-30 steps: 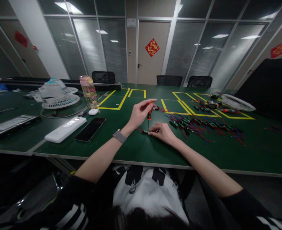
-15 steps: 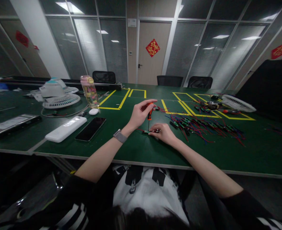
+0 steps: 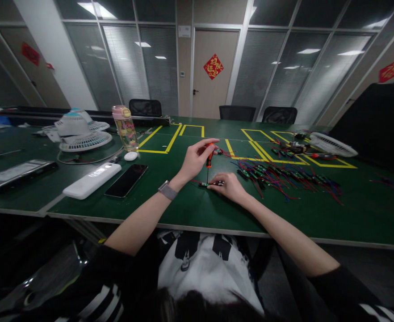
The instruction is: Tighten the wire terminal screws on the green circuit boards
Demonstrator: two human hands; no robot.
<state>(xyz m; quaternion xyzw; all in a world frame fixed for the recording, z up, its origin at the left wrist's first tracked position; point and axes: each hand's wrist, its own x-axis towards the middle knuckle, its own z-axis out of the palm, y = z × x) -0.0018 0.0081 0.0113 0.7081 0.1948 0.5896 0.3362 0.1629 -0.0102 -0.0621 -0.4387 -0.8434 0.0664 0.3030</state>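
Note:
An orange-and-black screwdriver stands nearly upright, its handle gripped by my left hand. Its thin shaft runs down to a small green circuit board on the table; the exact contact spot is too small to make out. My right hand pinches the right end of that board against the tabletop, fingers closed. Thin red wire trails from the board's left side. Just right of my hands lies a pile of similar circuit boards with red and blue wires.
On the green table to the left are a black phone, a white power bank, a white case, a water bottle and fan parts. A white fan grille lies at the right rear.

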